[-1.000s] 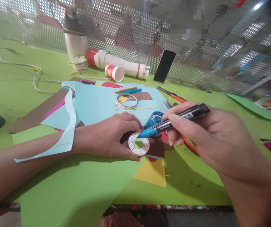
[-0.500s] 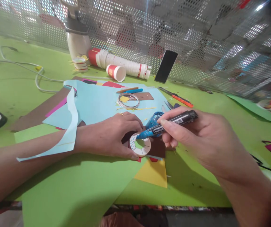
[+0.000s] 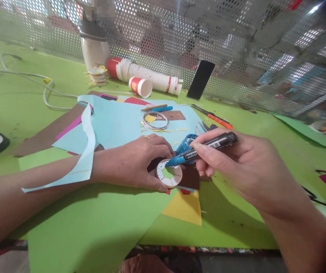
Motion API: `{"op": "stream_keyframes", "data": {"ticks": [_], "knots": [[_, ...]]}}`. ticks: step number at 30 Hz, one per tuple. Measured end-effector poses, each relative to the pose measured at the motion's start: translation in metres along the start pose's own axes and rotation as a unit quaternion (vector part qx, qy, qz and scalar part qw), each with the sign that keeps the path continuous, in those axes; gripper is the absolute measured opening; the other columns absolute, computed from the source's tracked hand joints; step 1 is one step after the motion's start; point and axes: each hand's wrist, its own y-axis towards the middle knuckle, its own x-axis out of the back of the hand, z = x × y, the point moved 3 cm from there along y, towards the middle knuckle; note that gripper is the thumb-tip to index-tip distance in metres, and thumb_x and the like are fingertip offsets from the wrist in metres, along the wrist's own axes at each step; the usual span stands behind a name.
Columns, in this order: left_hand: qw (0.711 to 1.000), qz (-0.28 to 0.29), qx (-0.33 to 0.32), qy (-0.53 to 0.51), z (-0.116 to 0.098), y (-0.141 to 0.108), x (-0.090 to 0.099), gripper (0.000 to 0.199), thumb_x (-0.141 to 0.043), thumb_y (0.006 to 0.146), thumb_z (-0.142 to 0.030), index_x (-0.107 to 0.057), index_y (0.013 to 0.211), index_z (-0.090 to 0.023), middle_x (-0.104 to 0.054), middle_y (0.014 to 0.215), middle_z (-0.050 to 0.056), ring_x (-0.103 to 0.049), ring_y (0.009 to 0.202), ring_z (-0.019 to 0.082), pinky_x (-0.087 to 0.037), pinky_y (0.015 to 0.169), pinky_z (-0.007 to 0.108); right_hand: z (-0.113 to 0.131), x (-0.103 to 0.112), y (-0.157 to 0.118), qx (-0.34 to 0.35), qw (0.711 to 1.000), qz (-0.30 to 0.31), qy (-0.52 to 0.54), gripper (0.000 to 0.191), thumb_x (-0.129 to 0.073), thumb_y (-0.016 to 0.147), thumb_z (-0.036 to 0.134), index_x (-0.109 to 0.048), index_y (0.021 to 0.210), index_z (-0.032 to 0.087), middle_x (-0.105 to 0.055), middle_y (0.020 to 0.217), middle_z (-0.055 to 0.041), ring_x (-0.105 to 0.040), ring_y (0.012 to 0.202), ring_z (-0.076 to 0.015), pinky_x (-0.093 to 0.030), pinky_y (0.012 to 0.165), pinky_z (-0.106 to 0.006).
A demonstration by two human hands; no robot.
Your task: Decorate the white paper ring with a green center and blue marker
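A: Head view, grips?
B: Left hand (image 3: pixel 141 163), curled, has the white disc (image 3: pixel 176 178) by its rim, six o'clock of frame centre. Right hand (image 3: pixel 244 167) pinches a marker (image 3: pixel 190 155), tip at the disc's eleven o'clock.
A: Risks?
B: Slack left hold could let disc twist; brushing blue dots (image 3: pixel 160 172) might smear them.

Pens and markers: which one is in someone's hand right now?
The black marker with the blue front end, gripped by the right hand. The slim brown one and the blue one lie on the light blue paper.
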Motion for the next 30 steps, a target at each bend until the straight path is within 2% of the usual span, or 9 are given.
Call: {"op": "stream_keyframes", "data": {"ticks": [7, 21, 25, 30], "knots": [[1.0, 0.004, 0.001, 0.001, -0.0001, 0.0009, -0.0002, 0.048, -0.08, 0.073, -0.044, -0.065, 0.11, -0.016, -0.062, 0.11, 0.009, -0.059, 0.104, 0.026, -0.046, 0.091, 0.035, -0.0002, -0.0007, -0.0003, -0.006, 1.0, 0.009, 0.022, 0.012, -0.066, 0.091, 0.028, -0.068, 0.081, 0.021, -0.065, 0.066, 0.0041, -0.059, 0.059, -0.0058, -0.05, 0.055, -0.011], [1.0, -0.002, -0.005, 0.0, -0.0004, 0.0002, -0.0001, 0.046, -0.08, 0.072, -0.044, -0.066, 0.106, -0.017, -0.063, 0.11, 0.009, -0.06, 0.102, 0.025, -0.047, 0.088, 0.034, -0.0009, -0.0003, 0.0002, 0.001, 1.0, -0.001, -0.016, 0.015, -0.066, 0.09, 0.032, -0.069, 0.08, 0.021, -0.065, 0.064, 0.0026, -0.059, 0.056, -0.0087, -0.05, 0.052, -0.017], [1.0, -0.007, -0.004, 0.005, -0.0003, 0.0002, -0.0001, 0.047, -0.079, 0.072, -0.045, -0.065, 0.108, -0.017, -0.064, 0.108, 0.008, -0.061, 0.099, 0.025, -0.047, 0.085, 0.033, -0.0014, -0.0029, -0.0015, 0.015, 0.999, -0.037, -0.019, 0.013, -0.071, 0.086, 0.033, -0.07, 0.082, 0.021, -0.064, 0.061, 0.0038, -0.059, 0.052, -0.0091, -0.05, 0.049, -0.018], [1.0, -0.006, -0.008, 0.011, -0.0003, 0.0004, -0.0007, 0.052, -0.079, 0.073, -0.045, -0.064, 0.114, -0.017, -0.064, 0.111, 0.009, -0.06, 0.103, 0.025, -0.047, 0.089, 0.035, -0.0026, -0.0063, 0.0001, 0.03, 0.993, -0.091, -0.075, 0.021, -0.075, 0.082, 0.035, -0.067, 0.07, 0.02, -0.063, 0.059, 0.0039, -0.055, 0.05, -0.0086, -0.051, 0.05, -0.019]]}}
